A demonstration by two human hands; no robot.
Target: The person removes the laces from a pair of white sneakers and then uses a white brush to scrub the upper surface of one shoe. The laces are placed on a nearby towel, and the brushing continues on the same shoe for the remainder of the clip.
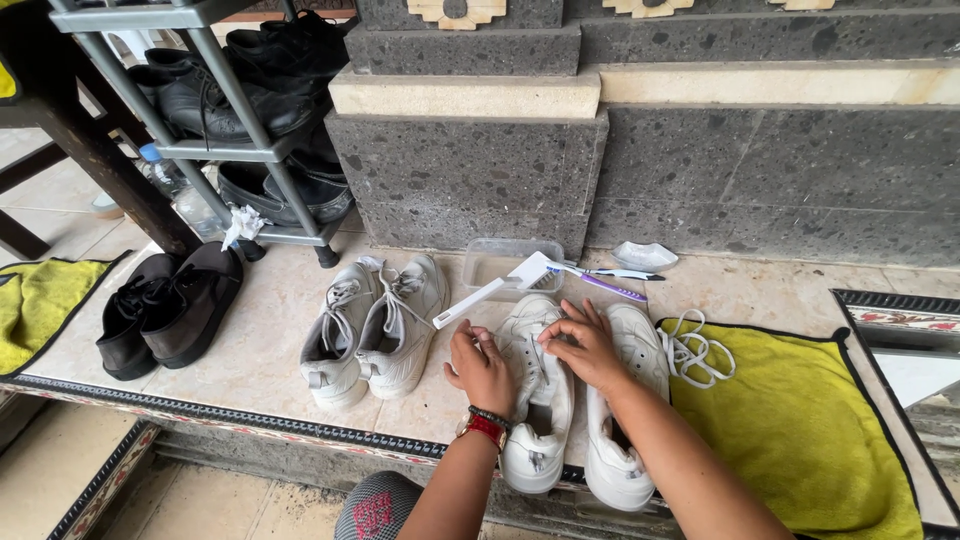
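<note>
A dark grey speckled stone wall (760, 170) with a pale stone ledge fills the back of the head view, and below it a pale tiled step (260, 350) carries everything else. At the far left a grey metal shoe rack (200, 150) holds black leather shoes on its shelves. A large yellow cloth with a dark hem (800, 430) lies flat on the right of the step, and a second yellow cloth (35, 300) lies at the left edge. A pair of black leather shoes (165, 310) sits beside that left cloth. A pair of worn grey-white laced sneakers (375, 325) stands in the middle, toes towards the wall.

Just right of them is a pair of white sneakers with their laces out (575, 410), side by side near the front edge of the step, touching the yellow cloth on the right. The left hand (482, 365), with a red and a beaded band at the wrist, rests with fingers curled on the toe side of the left white sneaker; what it grips cannot be told. The right hand (590, 345) lies fingers spread and bent over the tongue area between the two white sneakers, pressing there rather than closed round anything.

Behind the hands sits a clear plastic tub (505, 262) with a white long-handled brush (490, 288) across it and a purple and white toothbrush (600, 280) alongside. Loose white laces (695, 350) lie coiled on the yellow cloth's edge, and a small white dish (645, 255) stands by the wall
</note>
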